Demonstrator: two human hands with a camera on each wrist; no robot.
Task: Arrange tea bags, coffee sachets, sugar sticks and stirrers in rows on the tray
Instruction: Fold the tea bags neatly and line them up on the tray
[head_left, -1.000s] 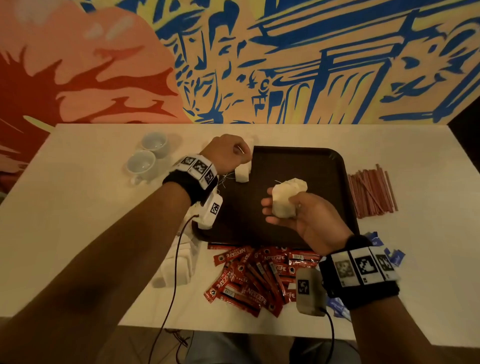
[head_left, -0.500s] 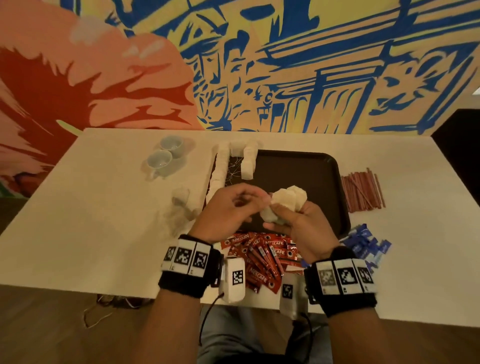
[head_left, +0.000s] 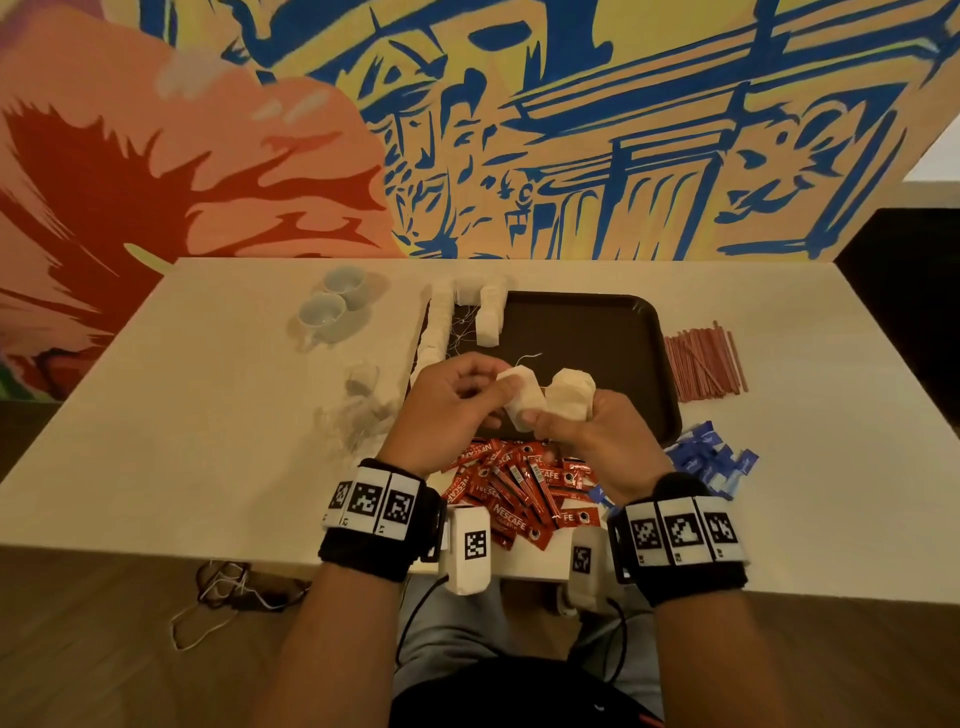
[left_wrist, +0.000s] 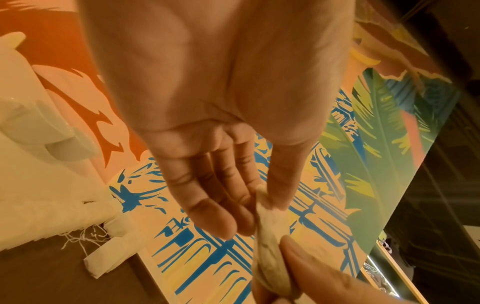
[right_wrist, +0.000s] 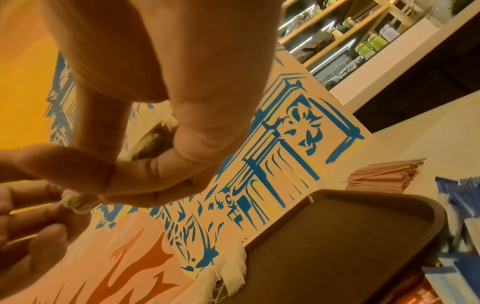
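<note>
Both hands meet above the near edge of the dark tray (head_left: 613, 332). My left hand (head_left: 457, 395) pinches one white tea bag (head_left: 524, 400) between thumb and fingers; the pinch also shows in the left wrist view on the tea bag (left_wrist: 270, 253). My right hand (head_left: 587, 441) holds a small stack of tea bags (head_left: 571, 395), and its thumb still touches the pinched bag. Two rows of tea bags (head_left: 491, 317) lie along the tray's left side. Red coffee sachets (head_left: 514, 488) are heaped at the near table edge, blue sugar sticks (head_left: 711, 457) to the right, red stirrers (head_left: 704, 364) right of the tray.
Two pale cups (head_left: 332, 301) stand at the far left of the white table (head_left: 182, 415). Loose tea bags and strings (head_left: 363, 400) lie left of the tray. A painted wall rises behind the table. Cables hang below the near table edge.
My left hand came back from the tea bag rows at the tray's far left to the stack in my right hand and pinched one bag. The head view drew back.
</note>
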